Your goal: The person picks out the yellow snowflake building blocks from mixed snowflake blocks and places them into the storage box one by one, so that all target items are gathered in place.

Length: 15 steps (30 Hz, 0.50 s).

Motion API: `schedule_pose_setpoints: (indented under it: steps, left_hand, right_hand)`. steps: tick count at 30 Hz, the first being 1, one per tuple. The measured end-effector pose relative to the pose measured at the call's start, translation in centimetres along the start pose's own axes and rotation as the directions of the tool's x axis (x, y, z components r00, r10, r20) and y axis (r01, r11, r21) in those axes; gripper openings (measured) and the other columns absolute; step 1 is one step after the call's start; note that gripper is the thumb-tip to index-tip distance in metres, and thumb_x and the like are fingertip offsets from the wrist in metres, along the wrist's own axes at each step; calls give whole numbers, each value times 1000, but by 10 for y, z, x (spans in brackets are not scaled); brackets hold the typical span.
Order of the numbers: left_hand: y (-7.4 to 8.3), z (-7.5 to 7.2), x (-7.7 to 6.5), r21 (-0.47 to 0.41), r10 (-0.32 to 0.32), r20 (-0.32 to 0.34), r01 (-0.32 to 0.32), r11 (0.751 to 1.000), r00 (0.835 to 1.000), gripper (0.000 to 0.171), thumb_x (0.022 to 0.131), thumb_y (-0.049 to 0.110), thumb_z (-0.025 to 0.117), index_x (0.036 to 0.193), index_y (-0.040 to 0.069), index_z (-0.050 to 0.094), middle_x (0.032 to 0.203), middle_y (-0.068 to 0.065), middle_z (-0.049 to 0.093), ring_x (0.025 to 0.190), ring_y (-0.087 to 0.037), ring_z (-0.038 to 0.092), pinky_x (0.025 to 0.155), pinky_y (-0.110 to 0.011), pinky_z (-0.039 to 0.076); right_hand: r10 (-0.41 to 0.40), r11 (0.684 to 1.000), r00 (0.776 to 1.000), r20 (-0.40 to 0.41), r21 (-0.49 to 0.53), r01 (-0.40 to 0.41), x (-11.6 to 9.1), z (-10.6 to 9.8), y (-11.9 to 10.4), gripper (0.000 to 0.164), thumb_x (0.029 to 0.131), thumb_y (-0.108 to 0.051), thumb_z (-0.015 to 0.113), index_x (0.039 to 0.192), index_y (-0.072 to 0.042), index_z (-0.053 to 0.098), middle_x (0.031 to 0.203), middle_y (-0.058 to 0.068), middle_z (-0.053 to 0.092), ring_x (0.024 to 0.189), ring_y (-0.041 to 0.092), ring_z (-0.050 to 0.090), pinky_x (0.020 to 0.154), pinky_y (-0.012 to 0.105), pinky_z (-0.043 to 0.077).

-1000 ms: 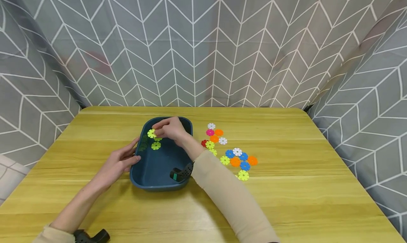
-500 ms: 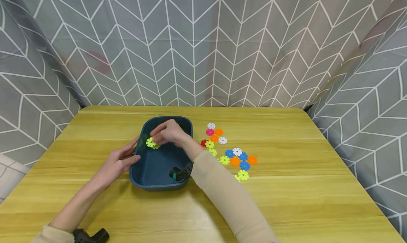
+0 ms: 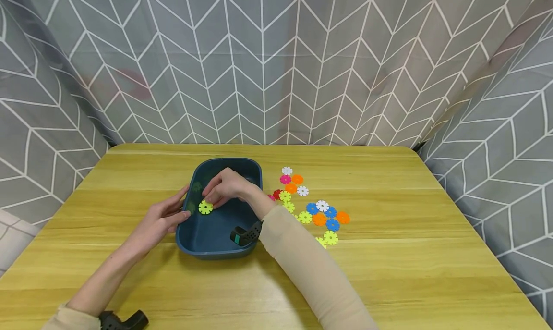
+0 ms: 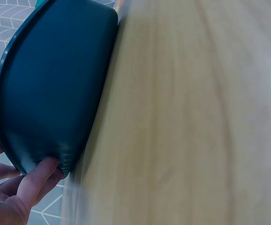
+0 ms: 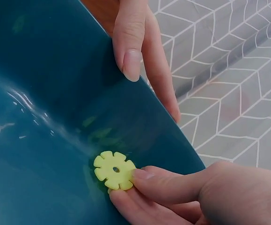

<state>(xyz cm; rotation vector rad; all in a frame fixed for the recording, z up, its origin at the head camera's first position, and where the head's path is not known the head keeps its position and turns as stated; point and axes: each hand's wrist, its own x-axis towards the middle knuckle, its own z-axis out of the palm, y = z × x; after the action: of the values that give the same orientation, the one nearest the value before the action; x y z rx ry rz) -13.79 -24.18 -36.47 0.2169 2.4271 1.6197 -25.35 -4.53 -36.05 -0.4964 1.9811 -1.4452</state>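
Observation:
A dark blue plastic basin (image 3: 220, 230) stands on the wooden table. My left hand (image 3: 162, 219) grips its left wall, the thumb over the rim; in the left wrist view the fingers (image 4: 38, 180) press against the outside. Inside the basin, my right hand (image 3: 225, 186) pinches a yellow-green notched snowflake disc (image 5: 106, 172) between thumb and fingers, low by the left wall. Faint greenish reflections show on the glossy wall around it. Whether more discs sit behind this one in the fingers, I cannot tell.
Several loose snowflake discs lie right of the basin: white (image 3: 322, 206), blue (image 3: 332, 225), orange (image 3: 343, 218), yellow-green (image 3: 330, 238), pink (image 3: 285, 179) and red. My right forearm (image 3: 315, 267) overlaps part of them. A grey patterned curtain (image 3: 276, 66) hangs behind the table (image 3: 410, 272).
My right hand has moved down inside the basin, toward me, with the disc. Two discs lying separately below it earlier no longer show apart from the one pinched. The left hand stays put.

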Motion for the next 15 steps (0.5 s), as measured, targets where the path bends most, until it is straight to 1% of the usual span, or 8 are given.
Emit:
schedule_pose_setpoints:
  steps: [7,13,15]
  left_hand:
    - [0,-1,-1,17,1,-7,0,1000,1000,66,105,20,51,161,14,17,156,-30,31,134,-43,44,82,-19,53]
    - [0,-1,0,36,5,-8,-5,999,1000,66,105,21,52,161,14,18,156,-30,32,129,-37,50,78,-21,52]
    - [0,-1,0,37,6,-9,-6,999,1000,66,105,21,52,161,15,18,156,-30,32,129,-37,50,78,-21,52]
  right_hand:
    - [-15,999,1000,-2,-29,15,-1,1,0,16,87,5,72,103,7,73,91,14,77,81,23,76,77,39,61]
    - [-19,999,999,-45,-30,17,-2,1,-1,16,86,6,73,101,6,74,87,14,77,80,23,76,76,38,61]
    - [-19,999,998,-64,-33,17,-1,1,-1,15,85,7,72,100,6,74,84,13,77,78,23,76,76,39,61]
